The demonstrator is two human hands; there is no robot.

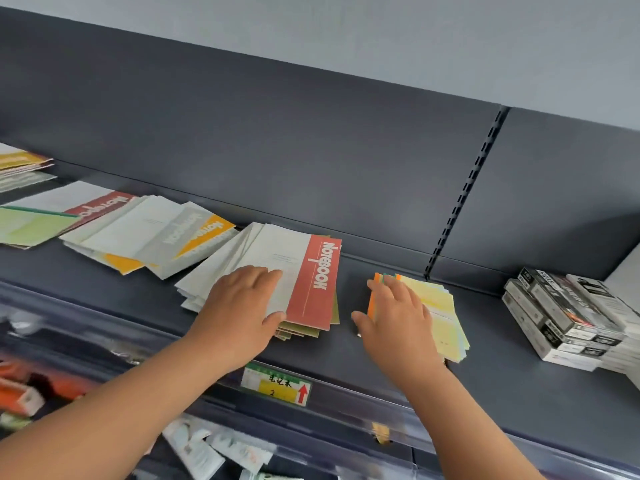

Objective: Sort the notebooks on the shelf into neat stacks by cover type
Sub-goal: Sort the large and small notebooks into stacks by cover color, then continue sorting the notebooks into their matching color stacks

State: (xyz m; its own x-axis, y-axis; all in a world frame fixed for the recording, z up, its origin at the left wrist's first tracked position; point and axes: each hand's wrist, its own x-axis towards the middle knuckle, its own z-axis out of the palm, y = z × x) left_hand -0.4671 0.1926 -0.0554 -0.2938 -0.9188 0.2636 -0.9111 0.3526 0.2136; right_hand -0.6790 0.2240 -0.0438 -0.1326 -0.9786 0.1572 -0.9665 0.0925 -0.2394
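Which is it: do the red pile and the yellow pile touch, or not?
Apart. The head view shows a strip of bare shelf between the red pile and the yellow pile.

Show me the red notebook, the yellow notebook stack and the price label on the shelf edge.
red notebook [313,282], head view, on its red band with white lettering.
yellow notebook stack [441,306], head view, on the bare top cover.
price label [275,384], head view, on its yellow middle.

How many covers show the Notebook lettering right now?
4: maroon cover far left, grey cover and orange cover mid-shelf, red cover under the left hand. More may be buried.
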